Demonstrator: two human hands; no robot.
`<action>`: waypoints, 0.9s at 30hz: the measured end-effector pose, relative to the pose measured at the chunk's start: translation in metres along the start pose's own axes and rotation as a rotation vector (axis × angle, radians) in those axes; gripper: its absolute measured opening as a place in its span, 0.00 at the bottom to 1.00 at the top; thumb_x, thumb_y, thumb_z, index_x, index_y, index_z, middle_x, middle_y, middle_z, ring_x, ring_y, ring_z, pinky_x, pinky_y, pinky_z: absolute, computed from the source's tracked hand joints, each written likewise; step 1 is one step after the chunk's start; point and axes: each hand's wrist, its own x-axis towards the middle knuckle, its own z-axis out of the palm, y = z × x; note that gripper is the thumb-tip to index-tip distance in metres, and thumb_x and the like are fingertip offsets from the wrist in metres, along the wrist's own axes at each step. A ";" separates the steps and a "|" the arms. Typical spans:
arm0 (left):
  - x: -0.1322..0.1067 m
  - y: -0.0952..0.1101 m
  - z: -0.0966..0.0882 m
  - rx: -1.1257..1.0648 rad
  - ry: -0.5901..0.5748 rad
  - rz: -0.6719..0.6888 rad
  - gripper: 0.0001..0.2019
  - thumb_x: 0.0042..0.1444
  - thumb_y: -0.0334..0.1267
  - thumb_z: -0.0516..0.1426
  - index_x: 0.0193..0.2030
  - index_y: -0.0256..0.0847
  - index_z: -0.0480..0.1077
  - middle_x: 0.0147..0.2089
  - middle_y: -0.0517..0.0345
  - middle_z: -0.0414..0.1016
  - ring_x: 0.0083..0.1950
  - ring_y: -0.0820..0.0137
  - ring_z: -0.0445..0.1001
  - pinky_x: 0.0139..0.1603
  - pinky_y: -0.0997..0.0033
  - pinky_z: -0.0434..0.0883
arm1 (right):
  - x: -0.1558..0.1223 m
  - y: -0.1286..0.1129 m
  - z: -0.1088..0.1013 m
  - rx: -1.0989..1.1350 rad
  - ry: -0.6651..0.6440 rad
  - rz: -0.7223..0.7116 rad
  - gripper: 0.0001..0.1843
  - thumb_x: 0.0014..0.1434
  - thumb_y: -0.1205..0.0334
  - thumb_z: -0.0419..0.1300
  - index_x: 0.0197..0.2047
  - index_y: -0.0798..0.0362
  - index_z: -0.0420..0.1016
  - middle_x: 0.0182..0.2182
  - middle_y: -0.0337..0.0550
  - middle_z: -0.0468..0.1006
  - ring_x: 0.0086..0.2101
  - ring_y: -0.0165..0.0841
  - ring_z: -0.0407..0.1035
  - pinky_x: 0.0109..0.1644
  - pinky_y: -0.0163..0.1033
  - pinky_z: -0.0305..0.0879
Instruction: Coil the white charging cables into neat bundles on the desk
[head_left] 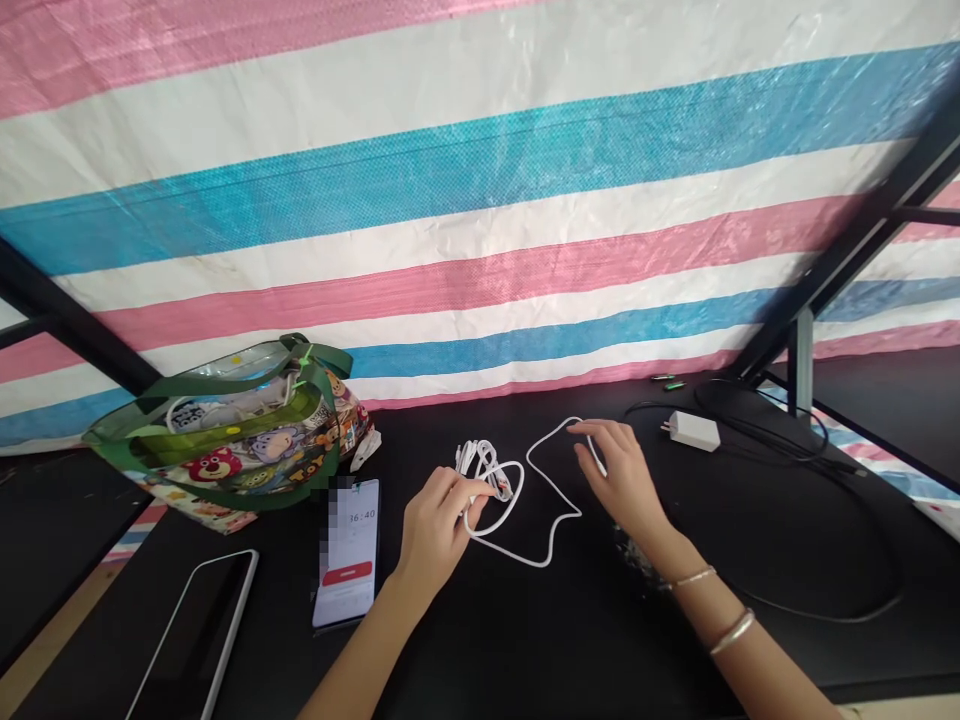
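Observation:
My left hand (pixel 441 525) is closed, pinching a coiled loop of a white cable (pixel 545 563) between thumb and fingers. From that loop the cable runs loose and kinked over the black table to my right hand (pixel 621 482). My right hand's fingers are bent around the cable, and a short white piece shows between thumb and fingers. Just behind my left hand lies a bundled white cable (pixel 486 458), partly covered by the loop and fingers. A dark, shiny object (pixel 636 560) sits under my right wrist, too hidden to name.
A phone with a lit screen (pixel 349 550) lies left of my left hand, beside a dark-screened device (pixel 196 640). A cartoon-print bag (pixel 255 440) stands at the back left. Rightward are a white charger plug (pixel 694 431), a black cable (pixel 862 618) and small green batteries (pixel 674 386).

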 end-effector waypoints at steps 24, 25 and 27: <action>-0.012 -0.004 0.025 -0.375 -0.074 -0.294 0.10 0.61 0.34 0.51 0.33 0.41 0.72 0.30 0.58 0.77 0.29 0.72 0.73 0.27 0.77 0.67 | -0.013 -0.042 0.028 0.938 -0.521 0.425 0.25 0.57 0.35 0.53 0.37 0.50 0.67 0.27 0.40 0.72 0.30 0.33 0.68 0.37 0.39 0.67; -0.013 -0.004 0.025 -0.403 -0.093 -0.326 0.10 0.61 0.34 0.50 0.33 0.41 0.72 0.30 0.58 0.78 0.30 0.72 0.73 0.27 0.78 0.67 | -0.013 -0.043 0.028 0.921 -0.541 0.434 0.24 0.57 0.36 0.54 0.36 0.50 0.66 0.27 0.39 0.71 0.30 0.32 0.68 0.37 0.39 0.67; -0.015 -0.004 0.025 -0.460 -0.129 -0.405 0.10 0.60 0.36 0.51 0.33 0.41 0.72 0.30 0.58 0.78 0.30 0.72 0.74 0.27 0.78 0.68 | -0.014 -0.045 0.027 0.904 -0.546 0.446 0.22 0.58 0.37 0.54 0.34 0.50 0.65 0.26 0.38 0.69 0.29 0.31 0.67 0.36 0.38 0.66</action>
